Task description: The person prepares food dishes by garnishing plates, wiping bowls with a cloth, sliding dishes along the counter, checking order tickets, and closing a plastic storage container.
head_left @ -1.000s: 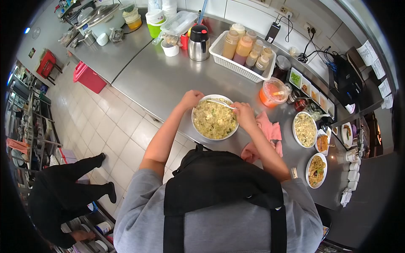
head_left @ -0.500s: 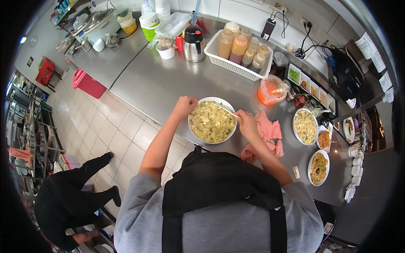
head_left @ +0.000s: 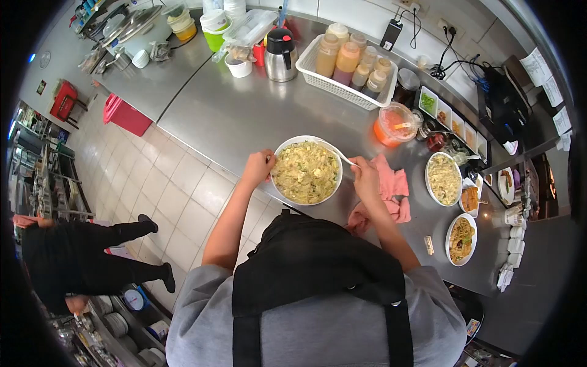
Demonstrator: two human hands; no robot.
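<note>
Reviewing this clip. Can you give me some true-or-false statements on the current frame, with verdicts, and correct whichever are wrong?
1. The right hand holds a pale spoon that reaches into the round white bowl of fried rice. True.
2. The left hand holds the crumpled pink cloth. False: it is at the bowl's left rim; the cloth lies by the right forearm.
3. The silver-and-black jug stands to the left of the white plastic basket of bottles. True.
4. The clear plastic tub with orange-red contents lies tipped on its side. False: it stands upright.
</note>
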